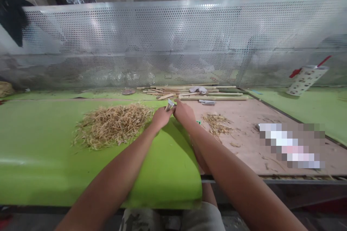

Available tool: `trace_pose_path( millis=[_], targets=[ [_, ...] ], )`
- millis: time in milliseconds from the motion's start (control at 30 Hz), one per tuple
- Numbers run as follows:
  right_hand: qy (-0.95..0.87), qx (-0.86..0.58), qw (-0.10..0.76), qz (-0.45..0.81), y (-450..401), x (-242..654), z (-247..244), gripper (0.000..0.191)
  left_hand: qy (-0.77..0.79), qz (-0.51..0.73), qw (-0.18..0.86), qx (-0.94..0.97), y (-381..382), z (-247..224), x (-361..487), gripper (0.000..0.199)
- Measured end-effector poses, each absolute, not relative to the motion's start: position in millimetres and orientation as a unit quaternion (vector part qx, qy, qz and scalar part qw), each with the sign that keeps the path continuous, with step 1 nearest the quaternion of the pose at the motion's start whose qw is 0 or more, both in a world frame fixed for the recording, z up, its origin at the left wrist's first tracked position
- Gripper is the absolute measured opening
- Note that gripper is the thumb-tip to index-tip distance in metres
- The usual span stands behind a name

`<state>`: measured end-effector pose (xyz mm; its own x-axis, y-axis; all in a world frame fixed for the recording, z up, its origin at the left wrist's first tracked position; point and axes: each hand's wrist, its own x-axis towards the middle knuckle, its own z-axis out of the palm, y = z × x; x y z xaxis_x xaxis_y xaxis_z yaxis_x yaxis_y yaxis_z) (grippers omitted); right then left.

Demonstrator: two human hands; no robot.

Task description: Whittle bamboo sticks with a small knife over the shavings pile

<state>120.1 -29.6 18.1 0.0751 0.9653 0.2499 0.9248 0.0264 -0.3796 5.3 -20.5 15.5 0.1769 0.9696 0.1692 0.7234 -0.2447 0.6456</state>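
Observation:
My left hand and my right hand meet at the middle of the table. Between their closed fingers is a small silvery-white piece, gripped by the left hand; the right fingertips press against its right side. What it is exactly is too small to tell. Just behind the hands lie wooden sticks and pale scraps. A large heap of dry straw-like stalks rests left of my left hand on the green sheet.
A smaller pile of stalks lies on the pinkish board at right. Farther right are a blurred-out flat object and a patterned tumbler with a red straw. A perforated metal panel stands along the back.

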Motion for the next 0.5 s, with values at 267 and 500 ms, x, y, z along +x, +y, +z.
trace_pose_path(
  millis=[267, 500],
  targets=[
    [-0.724, -0.664, 0.186, 0.026, -25.7, 144.6, 22.2, 0.051, 0.644, 0.368, 0.153, 0.654, -10.1, 35.6, -27.6, 0.039],
    [-0.802, -0.592, 0.076, 0.011, -30.2, 139.2, 20.2, 0.072, 0.568, 0.495, 0.178, 0.633, -7.5, 45.3, -35.5, 0.03]
  ],
)
